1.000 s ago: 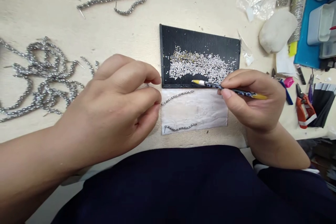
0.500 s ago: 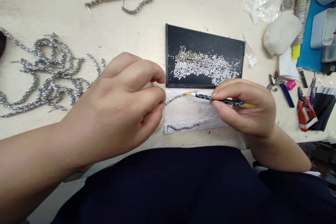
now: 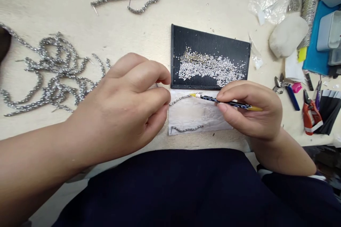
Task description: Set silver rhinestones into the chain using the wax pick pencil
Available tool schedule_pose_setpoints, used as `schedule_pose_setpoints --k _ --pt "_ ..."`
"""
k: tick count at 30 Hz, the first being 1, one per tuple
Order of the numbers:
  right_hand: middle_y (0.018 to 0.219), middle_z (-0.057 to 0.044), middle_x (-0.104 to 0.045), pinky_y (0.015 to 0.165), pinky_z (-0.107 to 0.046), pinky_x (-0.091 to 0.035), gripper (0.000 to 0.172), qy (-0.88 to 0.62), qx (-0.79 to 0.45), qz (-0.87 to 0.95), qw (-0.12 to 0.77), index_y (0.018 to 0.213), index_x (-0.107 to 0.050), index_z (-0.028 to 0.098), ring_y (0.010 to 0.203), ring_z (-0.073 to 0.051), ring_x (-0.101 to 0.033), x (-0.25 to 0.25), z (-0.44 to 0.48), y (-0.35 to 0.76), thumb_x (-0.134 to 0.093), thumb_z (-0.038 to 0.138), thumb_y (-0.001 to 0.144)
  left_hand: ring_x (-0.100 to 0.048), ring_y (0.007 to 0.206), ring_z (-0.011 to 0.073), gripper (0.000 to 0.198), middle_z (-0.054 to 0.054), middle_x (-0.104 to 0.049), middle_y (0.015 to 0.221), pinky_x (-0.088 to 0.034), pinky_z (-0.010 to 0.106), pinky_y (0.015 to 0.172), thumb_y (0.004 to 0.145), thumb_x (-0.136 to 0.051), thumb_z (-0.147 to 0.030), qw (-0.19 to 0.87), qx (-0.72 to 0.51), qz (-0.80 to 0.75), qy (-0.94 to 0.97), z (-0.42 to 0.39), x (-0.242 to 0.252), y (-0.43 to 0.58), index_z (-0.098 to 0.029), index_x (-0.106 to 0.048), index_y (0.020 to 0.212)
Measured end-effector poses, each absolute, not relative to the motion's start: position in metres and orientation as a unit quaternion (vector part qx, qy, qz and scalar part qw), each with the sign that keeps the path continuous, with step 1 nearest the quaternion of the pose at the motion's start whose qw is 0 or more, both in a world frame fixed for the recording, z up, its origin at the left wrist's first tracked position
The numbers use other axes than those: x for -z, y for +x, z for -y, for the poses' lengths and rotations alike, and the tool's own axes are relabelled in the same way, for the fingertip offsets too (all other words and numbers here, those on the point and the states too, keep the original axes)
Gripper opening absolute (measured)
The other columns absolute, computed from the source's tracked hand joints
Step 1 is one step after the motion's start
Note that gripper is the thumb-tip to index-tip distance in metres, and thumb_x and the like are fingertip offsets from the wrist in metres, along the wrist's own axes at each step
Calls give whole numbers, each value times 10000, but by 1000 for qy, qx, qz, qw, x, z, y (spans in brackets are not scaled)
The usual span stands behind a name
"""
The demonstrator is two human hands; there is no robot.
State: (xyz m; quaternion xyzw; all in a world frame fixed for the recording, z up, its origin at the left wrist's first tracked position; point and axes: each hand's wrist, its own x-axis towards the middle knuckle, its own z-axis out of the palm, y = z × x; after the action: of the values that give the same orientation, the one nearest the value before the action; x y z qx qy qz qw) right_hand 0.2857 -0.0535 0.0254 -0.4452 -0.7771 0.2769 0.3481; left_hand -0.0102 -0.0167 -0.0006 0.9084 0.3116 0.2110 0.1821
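Lowered from the black ridged tray, the pick-up pencil now meets the bead strand, gripped pen-like in the right hand for fine control; the nearly closed left hand seems to pinch the strand's end steady.

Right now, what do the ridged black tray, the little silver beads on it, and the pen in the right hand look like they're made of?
The ridged black tray looks like matte moulded plastic, going by its even, fine grooves. The silver beads glint like polished metal or foil-backed glass; at this size I can't tell which. The pen in the right hand has a glossy patterned barrel, probably plastic or lacquered wood, with a pale, possibly waxy tip.
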Motion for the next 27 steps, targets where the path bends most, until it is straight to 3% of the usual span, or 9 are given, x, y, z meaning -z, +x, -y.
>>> schedule_pose_setpoints --k 5,18,27 --pt "867 -4 -827 689 -366 -656 205 -499 -218 734 406 994 -812 293 776 -204 -782 -20 55 287 -774 115 901 -606 1134 235 235 30 -637 1177 -593 456 1005 1073 -522 -257 181 -208 -310 910 17 -2 -11 -214 -639 874" --pt "875 -11 -825 699 -383 -645 171 -527 -212 715 408 969 -820 289 786 -209 -774 -18 56 288 -770 137 907 -603 1140 232 246 29 -638 1173 -592 466 1026 1066 -526 -268 195 -207 -320 904 16 -1 -11 -214 -661 867" --pt "889 -16 -861 681 -321 -681 134 -478 -320 735 358 1001 -841 280 761 -189 -801 -25 58 285 -827 168 929 -609 1160 245 297 39 -641 1163 -616 489 1032 1070 -493 -293 205 -190 -335 900 16 -3 -10 -215 -651 831"
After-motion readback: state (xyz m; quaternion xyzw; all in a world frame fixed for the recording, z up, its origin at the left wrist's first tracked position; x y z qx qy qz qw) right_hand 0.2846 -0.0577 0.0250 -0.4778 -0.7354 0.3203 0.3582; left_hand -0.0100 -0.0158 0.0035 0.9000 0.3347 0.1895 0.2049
